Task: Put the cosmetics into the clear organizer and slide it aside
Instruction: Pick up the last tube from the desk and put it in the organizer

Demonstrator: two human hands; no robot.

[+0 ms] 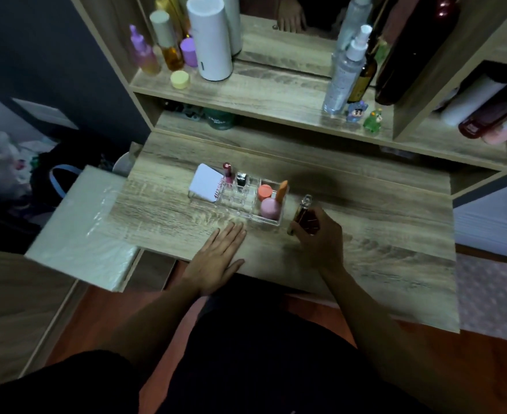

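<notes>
Head view, frame centre: my right hand [321, 234] grips a small amber glass bottle [304, 215] beside the clear acrylic organizer [246, 201], next lowering it inside; left hand [219, 255] lies flat, fingers spread.

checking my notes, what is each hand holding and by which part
Right hand grips the amber bottle around its lower body. Left hand lies flat on the desk, holding nothing.

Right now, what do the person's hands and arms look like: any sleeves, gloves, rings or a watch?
Both forearms are bare up to the frame's edge; no sleeves show. The left hand and the right hand wear no gloves, and I see no rings, watch or bracelet on either wrist, though the light is dim. Dark clothing covers the lap below.
</notes>
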